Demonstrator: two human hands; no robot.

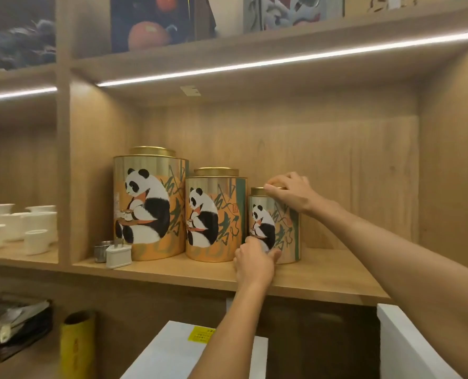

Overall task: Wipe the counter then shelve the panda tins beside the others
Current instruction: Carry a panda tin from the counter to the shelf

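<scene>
Stood on wooden shelf (323,280) at frame centre: three panda tins in a row, upright, biggest to smallest going L to R. Large tin (148,206) at centre-left, medium tin (213,217) just beside it, small tin (279,228) just R of that; all w/ gold lids, pandas facing the camera.

Right hand (293,194) reached in from lower right of frame, fingers curled over small tin's gold lid, gripping it at top. Left hand (254,259) came up from bottom centre, fingers pinched against lower front of same tin near its base, touching it. Small tin's bottom sat on shelf, close to medium tin; couldn't tell if touching.

Left of large tin, near shelf front: white plug adapter (118,255) w/ prongs up, small metal cup (100,250) just behind it. Next compartment at frame left: group of white cups (19,225). Lower left: yellow cylinder (77,346). LED strip (282,60) lit under upper shelf.
</scene>
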